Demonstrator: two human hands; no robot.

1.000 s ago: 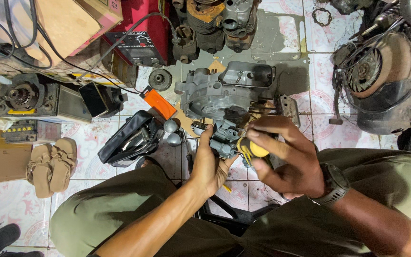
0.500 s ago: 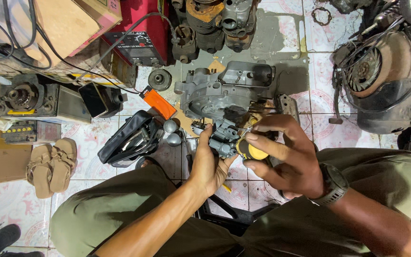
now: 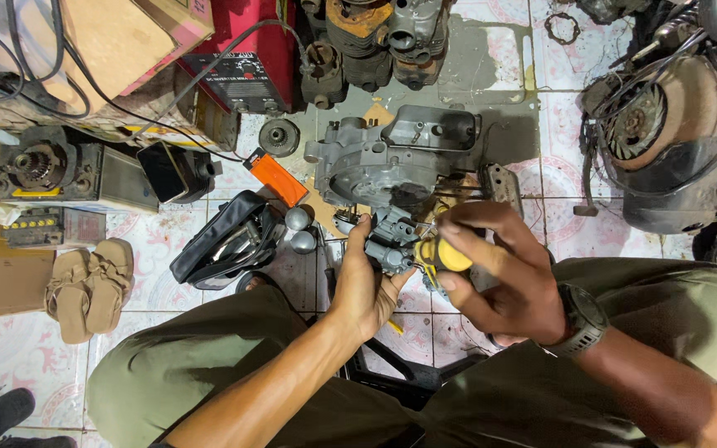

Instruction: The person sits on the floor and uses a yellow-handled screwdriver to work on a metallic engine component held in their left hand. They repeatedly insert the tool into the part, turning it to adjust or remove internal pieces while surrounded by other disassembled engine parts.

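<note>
Left hand [image 3: 367,286]: closed around a small grey carburettor [image 3: 390,241], held above the tiled floor [image 3: 491,75] between the knees.
Right hand [image 3: 499,274]: wrapped on a yellow-handled screwdriver [image 3: 446,255], tip set at the carburettor.
Handling: judged rigid cast metal, light, oily; best gripped by the body, not the fittings.
Count: one carburettor, one screwdriver, one engine casing [image 3: 392,158], two sandals [image 3: 89,286].

The small carburettor [image 3: 392,241] in the left hand [image 3: 363,286] is dull grey cast metal, rough and grimy, and the tool handle [image 3: 446,255] under the right hand [image 3: 508,278] is smooth yellow plastic. The engine casing [image 3: 392,158] is matt, oil-stained metal. The floor [image 3: 541,66] is glossy patterned tile, the sandals [image 3: 89,286] soft tan cloth.
</note>
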